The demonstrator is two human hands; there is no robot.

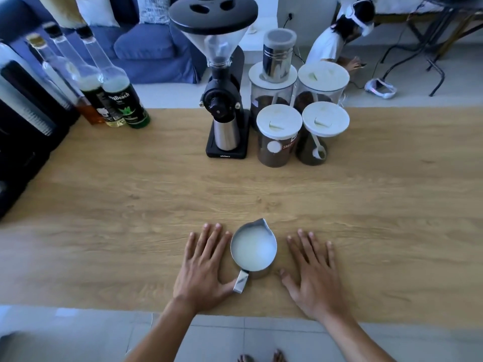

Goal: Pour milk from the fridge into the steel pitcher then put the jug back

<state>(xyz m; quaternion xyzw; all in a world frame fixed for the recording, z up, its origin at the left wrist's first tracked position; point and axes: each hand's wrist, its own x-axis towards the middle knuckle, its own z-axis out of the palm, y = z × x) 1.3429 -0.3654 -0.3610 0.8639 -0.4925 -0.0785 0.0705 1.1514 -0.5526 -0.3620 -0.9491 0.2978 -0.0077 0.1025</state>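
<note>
Near the front edge of the wooden counter [366, 199], a steel pitcher [253, 249] of milk stands between two flat hands.

Left hand [202, 267] and right hand [312, 276] lie palm-down, fingers spread, holding nothing; the left thumb touches the pitcher's handle. Toward the back edge stand a coffee grinder [222, 100], lidded jars [278, 137] and syrup bottles [122, 100].

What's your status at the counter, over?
Left hand and right hand flat on counter, empty. Steel pitcher between them, milk in. No jug in view. Nothing in the way.
</note>
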